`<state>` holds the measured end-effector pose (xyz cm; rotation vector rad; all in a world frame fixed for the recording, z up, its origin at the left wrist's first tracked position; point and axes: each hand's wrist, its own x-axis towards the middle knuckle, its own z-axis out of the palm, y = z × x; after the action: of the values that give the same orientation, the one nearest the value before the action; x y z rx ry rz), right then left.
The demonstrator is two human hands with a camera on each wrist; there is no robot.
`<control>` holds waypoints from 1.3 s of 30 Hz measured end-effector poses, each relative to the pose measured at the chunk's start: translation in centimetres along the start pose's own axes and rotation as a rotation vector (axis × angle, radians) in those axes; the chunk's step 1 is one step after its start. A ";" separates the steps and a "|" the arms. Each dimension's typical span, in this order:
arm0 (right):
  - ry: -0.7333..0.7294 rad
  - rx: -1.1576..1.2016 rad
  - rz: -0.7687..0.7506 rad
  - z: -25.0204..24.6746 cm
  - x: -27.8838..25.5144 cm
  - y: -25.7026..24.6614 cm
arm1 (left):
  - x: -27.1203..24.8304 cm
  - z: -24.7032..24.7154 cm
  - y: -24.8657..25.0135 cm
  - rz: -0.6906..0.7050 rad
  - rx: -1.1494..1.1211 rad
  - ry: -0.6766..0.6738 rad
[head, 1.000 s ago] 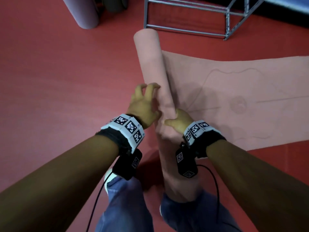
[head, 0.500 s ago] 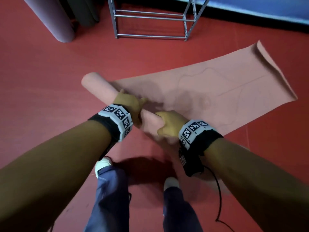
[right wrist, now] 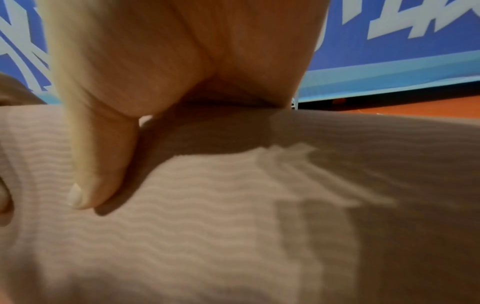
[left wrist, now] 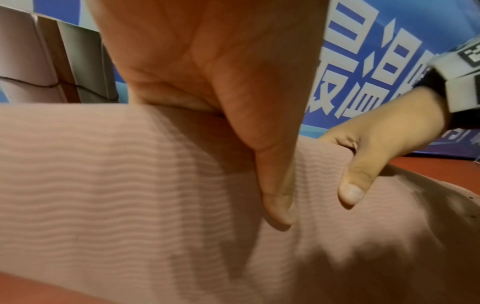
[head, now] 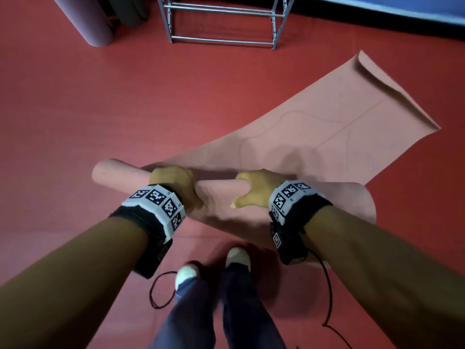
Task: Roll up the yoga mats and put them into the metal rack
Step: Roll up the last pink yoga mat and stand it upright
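Gripping the rolled part of the pink yoga mat [head: 219, 191], both hands sat side by side on the roll, near the person's feet. Left hand [head: 176, 183] wrapped over the roll's left portion, thumb on the near face; its fingers [head: 161, 172] curled over the top to the far side, clamped on the mat. Right hand [head: 259, 187] held the roll just to the right, thumb [left wrist: 353, 185] pressed on the ribbed near surface, fingers curled over the far side, likewise clamped. Roll lay crosswise on the red floor [head: 75, 109], left end free and round, right end looser and wider. Unrolled stretch of the mat ran away to the far right, its far corner lifted and creased. Faint line drawing showed on the flat part.

Metal rack [head: 221, 26] stood at the far edge of the floor, well apart from the mat. A rolled mauve mat [head: 90, 21] stood upright to the rack's left, with a darker roll beside it. Blue banner [left wrist: 363, 61] with white lettering ran along the far wall. Marker bands sat on both wrists; dark cables trailed near the shoes [head: 236, 256].
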<state>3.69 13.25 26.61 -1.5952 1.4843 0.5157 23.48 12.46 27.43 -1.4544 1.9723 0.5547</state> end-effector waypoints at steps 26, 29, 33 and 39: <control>-0.214 0.070 -0.016 19.2 -7.1 9.5 | -8.5 15.9 13.6 0.021 -0.054 -0.224; -0.246 -0.040 -0.060 18.7 -8.6 10.2 | -10.1 18.3 15.0 -0.009 -0.199 -0.290; -0.152 -0.113 -0.082 19.6 -8.5 11.8 | -9.0 19.8 16.1 0.001 -0.211 -0.214; -0.039 -0.047 -0.027 23.0 -3.4 15.7 | -3.5 22.3 16.9 0.102 -0.098 -0.107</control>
<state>-6.00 35.26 12.08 -1.6303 1.4290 0.5674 13.20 34.62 13.35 -1.3581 1.9666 0.7679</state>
